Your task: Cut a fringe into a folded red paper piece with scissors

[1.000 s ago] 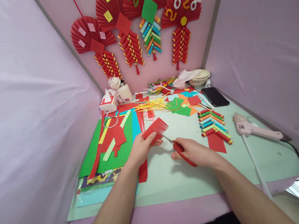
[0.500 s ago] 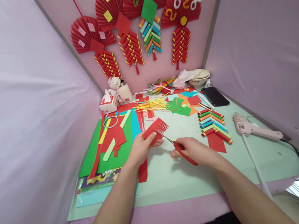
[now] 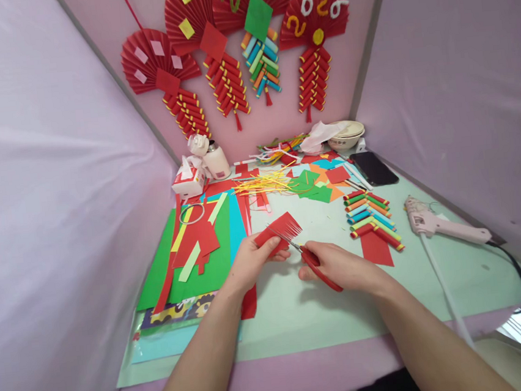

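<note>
My left hand (image 3: 259,256) pinches a piece of red paper (image 3: 273,230) between thumb and fingers, above the table's middle. Narrow slits run into the paper's right edge like a comb. In my right hand (image 3: 334,263) is a pair of scissors (image 3: 316,267) with red handles. Their metal blades lie against the fringed paper, one blade showing across its face. To the right lies a chevron of rolled paper tubes (image 3: 369,216) in several colours, with a red paper square (image 3: 376,250) under its lower end.
A pale glue gun (image 3: 445,227) with its cord lies at the right, near a black phone (image 3: 374,168). Green sheets and red scraps (image 3: 195,241) cover the left. Behind are yellow strips (image 3: 263,183), a tissue pack (image 3: 188,181), a white bottle (image 3: 217,161) and bowls (image 3: 347,137). Red fan decorations (image 3: 314,15) hang on the back wall.
The red paper and my left hand have shifted slightly right, toward the scissors. The blades now reach further across the paper. My right hand has barely moved.
</note>
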`<state>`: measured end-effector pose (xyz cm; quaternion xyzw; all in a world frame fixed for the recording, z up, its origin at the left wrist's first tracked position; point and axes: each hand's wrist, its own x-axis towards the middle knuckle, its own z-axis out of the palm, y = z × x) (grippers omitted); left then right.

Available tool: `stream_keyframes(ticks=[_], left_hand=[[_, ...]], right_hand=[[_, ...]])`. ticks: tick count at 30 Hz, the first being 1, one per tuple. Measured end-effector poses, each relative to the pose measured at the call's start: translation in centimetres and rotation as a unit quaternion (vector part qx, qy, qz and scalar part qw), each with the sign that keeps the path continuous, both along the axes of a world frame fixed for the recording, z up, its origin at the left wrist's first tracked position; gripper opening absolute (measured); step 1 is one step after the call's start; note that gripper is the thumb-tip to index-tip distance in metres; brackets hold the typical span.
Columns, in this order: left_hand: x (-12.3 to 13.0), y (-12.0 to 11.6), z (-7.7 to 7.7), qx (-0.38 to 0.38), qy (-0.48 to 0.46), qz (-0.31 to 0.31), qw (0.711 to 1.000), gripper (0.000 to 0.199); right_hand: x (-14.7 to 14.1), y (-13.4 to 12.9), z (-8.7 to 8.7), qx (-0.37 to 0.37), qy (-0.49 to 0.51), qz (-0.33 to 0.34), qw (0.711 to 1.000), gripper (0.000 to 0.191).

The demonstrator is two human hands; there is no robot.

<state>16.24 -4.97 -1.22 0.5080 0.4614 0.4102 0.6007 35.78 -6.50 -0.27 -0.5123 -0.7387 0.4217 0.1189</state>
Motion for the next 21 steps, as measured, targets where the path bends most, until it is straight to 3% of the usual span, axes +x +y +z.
stream_keyframes(ticks=[14,21], left_hand=[[0.1,-0.1,-0.2,-0.001,-0.012,0.002,1.0,0.03],[0.1,-0.1,0.1,-0.007,-0.021,0.008,1.0,0.031]], right_hand=[[0.1,0.2,-1.2,0.006,0.02,-0.012,1.0,0.031],[-0.1,0.1,-0.7,-0.002,0.024,-0.037,0.999,0.028]])
